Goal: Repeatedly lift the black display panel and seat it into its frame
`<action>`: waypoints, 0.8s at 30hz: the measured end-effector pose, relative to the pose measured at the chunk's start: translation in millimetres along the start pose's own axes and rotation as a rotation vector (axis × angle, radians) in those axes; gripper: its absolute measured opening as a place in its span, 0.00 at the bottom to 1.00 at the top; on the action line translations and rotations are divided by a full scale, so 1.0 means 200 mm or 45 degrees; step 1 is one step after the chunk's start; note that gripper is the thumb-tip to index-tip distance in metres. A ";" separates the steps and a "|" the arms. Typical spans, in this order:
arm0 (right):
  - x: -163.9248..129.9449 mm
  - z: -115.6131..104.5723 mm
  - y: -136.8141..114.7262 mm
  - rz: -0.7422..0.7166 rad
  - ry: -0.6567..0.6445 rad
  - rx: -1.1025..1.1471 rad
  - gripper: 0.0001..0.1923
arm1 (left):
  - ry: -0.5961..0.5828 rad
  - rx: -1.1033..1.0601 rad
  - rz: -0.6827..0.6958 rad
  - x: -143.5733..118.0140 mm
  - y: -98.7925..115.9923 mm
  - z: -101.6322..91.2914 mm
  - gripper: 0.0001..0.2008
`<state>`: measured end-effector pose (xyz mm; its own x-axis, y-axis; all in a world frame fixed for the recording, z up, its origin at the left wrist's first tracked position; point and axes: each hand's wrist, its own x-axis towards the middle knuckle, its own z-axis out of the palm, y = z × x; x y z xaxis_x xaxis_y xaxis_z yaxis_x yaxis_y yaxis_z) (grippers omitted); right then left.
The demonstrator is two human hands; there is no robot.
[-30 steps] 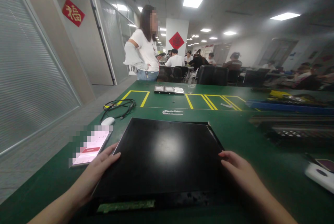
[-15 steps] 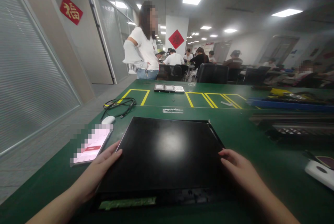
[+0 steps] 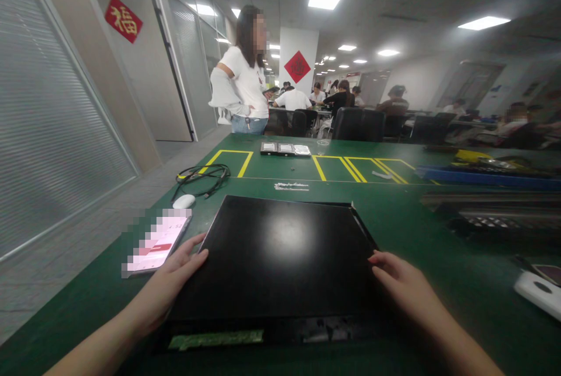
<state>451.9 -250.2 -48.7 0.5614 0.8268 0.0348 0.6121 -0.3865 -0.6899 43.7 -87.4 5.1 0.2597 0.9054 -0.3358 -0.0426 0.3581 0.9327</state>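
Observation:
A flat black metal device case [image 3: 267, 265] lies on the green table in front of me, its top glossy under a light reflection. Along its near side an opening shows part of a green circuit board [image 3: 217, 339]. My left hand [image 3: 177, 273] grips the left edge, thumb on top and fingers partly hidden beneath. On the right edge, my right hand [image 3: 397, 276] has its thumb and fingers closed against the side. A thin raised strip runs along the case's far right corner.
Left of the case are a phone [image 3: 160, 244], a white mouse [image 3: 184, 202] and a coiled black cable [image 3: 204, 177]. Several hard drives [image 3: 284, 149] lie at the far edge. A blue tray [image 3: 482, 176] and a white device [image 3: 541, 291] are right. A person [image 3: 243, 78] stands beyond.

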 end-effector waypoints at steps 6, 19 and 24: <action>-0.01 0.00 -0.02 -0.053 0.019 -0.073 0.16 | 0.001 -0.018 -0.005 0.00 0.00 0.00 0.48; -0.01 0.00 -0.01 -0.077 -0.007 -0.089 0.16 | 0.004 -0.025 -0.016 -0.01 0.01 0.01 0.49; -0.02 0.00 -0.02 -0.079 0.002 -0.082 0.17 | 0.013 -0.032 -0.005 -0.01 0.01 0.01 0.48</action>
<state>447.7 -251.1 -46.4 0.5221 0.8494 0.0773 0.6801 -0.3599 -0.6387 44.6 -88.3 6.8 0.2501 0.9062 -0.3410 -0.0655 0.3673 0.9278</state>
